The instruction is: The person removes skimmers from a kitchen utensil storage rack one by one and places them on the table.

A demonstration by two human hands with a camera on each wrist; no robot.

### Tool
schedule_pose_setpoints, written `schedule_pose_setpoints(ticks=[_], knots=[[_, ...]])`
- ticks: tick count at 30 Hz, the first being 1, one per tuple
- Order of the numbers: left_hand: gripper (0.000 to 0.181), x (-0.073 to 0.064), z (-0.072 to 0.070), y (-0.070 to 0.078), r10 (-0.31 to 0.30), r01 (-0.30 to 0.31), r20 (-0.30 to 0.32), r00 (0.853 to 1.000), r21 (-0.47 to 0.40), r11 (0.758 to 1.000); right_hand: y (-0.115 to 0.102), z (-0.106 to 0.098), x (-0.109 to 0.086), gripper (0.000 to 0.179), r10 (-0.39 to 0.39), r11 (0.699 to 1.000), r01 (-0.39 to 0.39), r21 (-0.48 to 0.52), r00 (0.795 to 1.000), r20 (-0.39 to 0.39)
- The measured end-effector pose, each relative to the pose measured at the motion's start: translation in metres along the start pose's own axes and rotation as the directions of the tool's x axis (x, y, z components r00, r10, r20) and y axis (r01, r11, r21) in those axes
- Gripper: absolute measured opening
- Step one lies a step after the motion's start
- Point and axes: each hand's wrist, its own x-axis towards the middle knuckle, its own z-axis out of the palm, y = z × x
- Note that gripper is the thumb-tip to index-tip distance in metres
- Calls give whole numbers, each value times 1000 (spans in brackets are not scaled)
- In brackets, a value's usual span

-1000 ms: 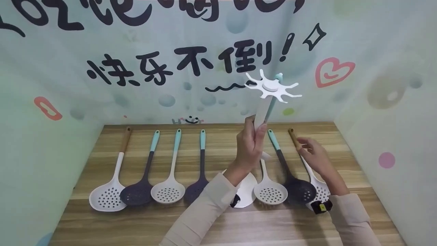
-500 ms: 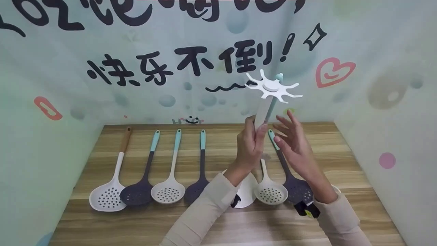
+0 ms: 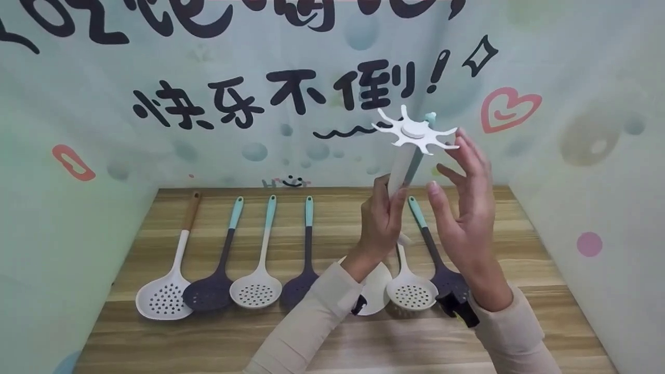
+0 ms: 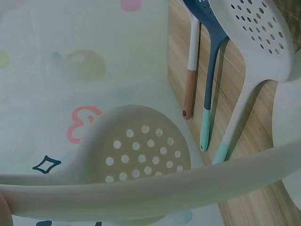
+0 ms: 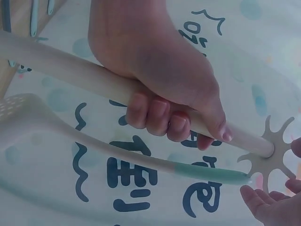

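Observation:
My left hand [image 3: 382,218] grips the white pole of a utensil rack [image 3: 414,130], raised above the table with its hooked, star-shaped top up. Down at the table, part of the rack's round white base [image 3: 378,291] shows. A white slotted skimmer with a mint handle [image 5: 207,173] hangs beside the pole, best seen in the right wrist view. My right hand [image 3: 467,213], fingers spread and slightly bent, is beside the hooks. Its fingertips are at the hook ends; whether they touch cannot be told. In the left wrist view, the skimmer's perforated bowl [image 4: 141,150] shows behind the pole.
Several slotted skimmers lie in a row on the wooden table, among them a white one with a brown handle [image 3: 163,298], a dark one [image 3: 210,296] and a white one [image 3: 255,291]. Right of the base lie a white skimmer [image 3: 413,292] and a dark one [image 3: 428,241]. A printed backdrop [image 3: 234,156] stands behind.
My right hand has left the brown-handled skimmer at the right and risen leftward to the rack's hooked top, fingers spreading. My left hand and the rack have hardly moved.

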Motion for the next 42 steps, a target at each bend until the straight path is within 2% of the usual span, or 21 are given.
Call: schedule_pose_setpoints(ticks=[7,10,13,16,20,23,26,29,32,34,36,39,42], knots=[[51,0,-2,3,-45,45,22,999,0,999,-8,1,-4,46,-77,991,73,-109,997,-31],[52,1,-3,4,-63,63,20,998,-1,998,-12,4,-6,44,-105,986,102,-130,994,-15],[52,1,-3,4,-60,59,7,998,11,998,-16,6,-7,46,-128,984,132,-122,991,45],[52,0,-1,0,-45,45,9,999,9,999,-15,7,-7,51,-161,978,176,-109,978,133],[51,-2,0,-4,-43,44,24,999,-27,999,-13,7,-7,60,-171,975,204,-93,944,283],[44,-3,0,-6,-39,42,39,998,-89,995,-13,6,-5,68,-144,976,195,-97,912,384],[49,-3,1,-6,-44,48,39,998,-95,994,-14,4,-4,70,-132,977,190,-99,899,417],[56,-2,-1,-2,-31,32,21,999,-56,998,-15,-3,-5,57,-144,979,187,-79,913,381],[52,0,-2,2,-10,10,3,1000,-11,1000,-14,-12,-6,39,-118,989,138,-50,950,289],[47,1,-1,2,-4,4,1,1000,-15,1000,-11,-19,-7,29,-65,997,72,-25,973,221],[45,1,-1,2,-3,3,3,1000,-27,1000,-5,-25,-9,24,5,1000,-5,-2,987,159],[45,0,-1,1,-6,7,6,1000,-41,999,6,-30,-13,17,114,991,-120,55,988,107],[46,0,-1,1,-11,12,8,1000,-28,1000,18,-31,-20,17,223,969,-233,82,968,117]])
